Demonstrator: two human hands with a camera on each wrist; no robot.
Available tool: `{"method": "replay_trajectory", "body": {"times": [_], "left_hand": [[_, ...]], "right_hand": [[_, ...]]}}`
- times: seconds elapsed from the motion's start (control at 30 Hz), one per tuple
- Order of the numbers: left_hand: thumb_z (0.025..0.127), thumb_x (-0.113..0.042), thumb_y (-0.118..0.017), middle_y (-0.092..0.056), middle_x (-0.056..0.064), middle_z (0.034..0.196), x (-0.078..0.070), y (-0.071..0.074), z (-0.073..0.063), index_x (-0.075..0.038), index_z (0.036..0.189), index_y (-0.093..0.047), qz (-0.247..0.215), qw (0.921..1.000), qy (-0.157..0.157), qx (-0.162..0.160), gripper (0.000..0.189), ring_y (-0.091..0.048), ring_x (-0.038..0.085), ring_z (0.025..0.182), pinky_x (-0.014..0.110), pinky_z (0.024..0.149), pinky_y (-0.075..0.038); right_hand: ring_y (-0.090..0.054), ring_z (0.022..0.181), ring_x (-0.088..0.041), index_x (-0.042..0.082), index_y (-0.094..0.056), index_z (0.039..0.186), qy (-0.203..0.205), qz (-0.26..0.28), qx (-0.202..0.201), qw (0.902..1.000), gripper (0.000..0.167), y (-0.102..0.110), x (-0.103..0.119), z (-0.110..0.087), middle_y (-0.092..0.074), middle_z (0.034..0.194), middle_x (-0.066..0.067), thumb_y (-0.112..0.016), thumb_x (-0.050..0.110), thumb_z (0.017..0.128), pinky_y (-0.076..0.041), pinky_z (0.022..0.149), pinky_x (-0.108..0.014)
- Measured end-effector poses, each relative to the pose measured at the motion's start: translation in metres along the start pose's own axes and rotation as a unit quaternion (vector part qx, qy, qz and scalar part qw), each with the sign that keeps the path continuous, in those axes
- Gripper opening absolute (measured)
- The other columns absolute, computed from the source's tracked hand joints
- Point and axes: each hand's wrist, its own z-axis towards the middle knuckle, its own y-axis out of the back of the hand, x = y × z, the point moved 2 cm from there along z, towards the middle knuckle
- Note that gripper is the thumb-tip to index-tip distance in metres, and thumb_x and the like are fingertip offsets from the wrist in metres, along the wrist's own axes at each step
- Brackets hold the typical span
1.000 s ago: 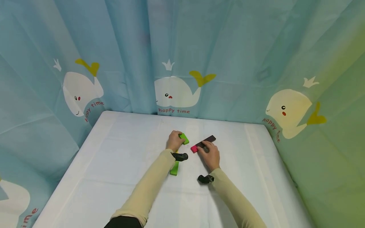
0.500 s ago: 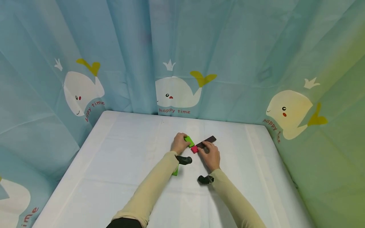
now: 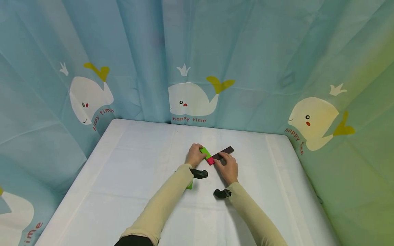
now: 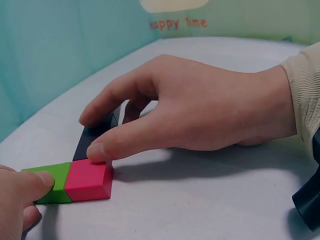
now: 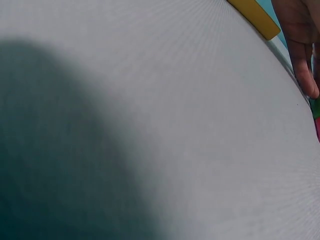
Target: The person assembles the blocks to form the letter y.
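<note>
My left hand (image 3: 195,155) pinches a light green block (image 3: 206,152) between thumb and fingers. Its near end meets a pink block (image 3: 210,161), and in the left wrist view the two ends touch. From the pink block a row of black blocks (image 3: 227,150) slants away to the far right. Curled over that row, my right hand (image 3: 228,168) has its index fingertip on a black block and its thumb at the pink block's edge beside it. In the left wrist view the right hand (image 4: 200,102) hides part of the black row.
Another green block (image 3: 189,186) lies partly under the left sleeve. A yellow block (image 5: 256,19) shows at the top of the right wrist view. The white table (image 3: 129,191) meets a blue whale-print curtain (image 3: 261,68) at the back and sides.
My left hand has carried the light green block right and towards me, up to the pink block. The pink block has turned slightly into line with it. The right hand has barely moved.
</note>
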Motion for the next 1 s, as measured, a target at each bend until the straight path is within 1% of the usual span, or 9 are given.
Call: {"method": "replay_trajectory", "body": {"times": [0.3, 0.57, 0.8, 1.0], "left_hand": [[0.085, -0.013, -0.077, -0.057, 0.013, 0.109, 0.0015, -0.0011, 0.0006, 0.000, 0.117, -0.063, -0.005, 1.0000, -0.007, -0.001, 0.037, -0.056, 0.021, 0.095, 0.033, 0.086, -0.050], [0.085, -0.014, -0.077, -0.057, 0.012, 0.109, 0.0045, -0.0033, 0.0029, -0.001, 0.117, -0.063, -0.008, 0.9999, -0.008, -0.003, 0.038, -0.056, 0.021, 0.095, 0.032, 0.086, -0.051], [0.084, -0.013, -0.078, -0.058, 0.013, 0.109, 0.0058, -0.0034, 0.0030, 0.000, 0.116, -0.064, -0.014, 0.9997, -0.018, -0.010, 0.038, -0.056, 0.022, 0.095, 0.034, 0.086, -0.050], [0.085, -0.014, -0.078, -0.058, 0.012, 0.110, 0.0047, -0.0027, 0.0016, 0.000, 0.117, -0.064, -0.013, 0.9998, -0.014, -0.012, 0.038, -0.056, 0.021, 0.095, 0.033, 0.086, -0.050]], "right_hand": [[-0.054, 0.113, -0.035, 0.009, -0.068, 0.123, 0.001, 0.000, 0.003, 1.0000, 0.042, 0.0000, 0.0003, -0.0009, -0.062, 0.126, -0.011, -0.074, 0.031, 0.088, -0.039, 0.093, -0.055], [-0.054, 0.112, -0.035, 0.008, -0.068, 0.122, 0.006, 0.005, -0.004, 1.0000, 0.042, 0.0002, 0.0007, 0.0001, -0.063, 0.125, -0.011, -0.074, 0.031, 0.088, -0.039, 0.092, -0.055], [-0.054, 0.112, -0.035, 0.009, -0.068, 0.123, 0.007, 0.001, -0.003, 1.0000, 0.042, 0.0005, 0.0004, -0.0003, -0.062, 0.126, -0.011, -0.074, 0.031, 0.088, -0.039, 0.092, -0.055], [-0.054, 0.113, -0.036, 0.008, -0.068, 0.123, 0.007, 0.002, -0.002, 1.0000, 0.042, 0.0006, 0.0007, -0.0003, -0.063, 0.126, -0.011, -0.074, 0.031, 0.088, -0.039, 0.092, -0.055]]}}
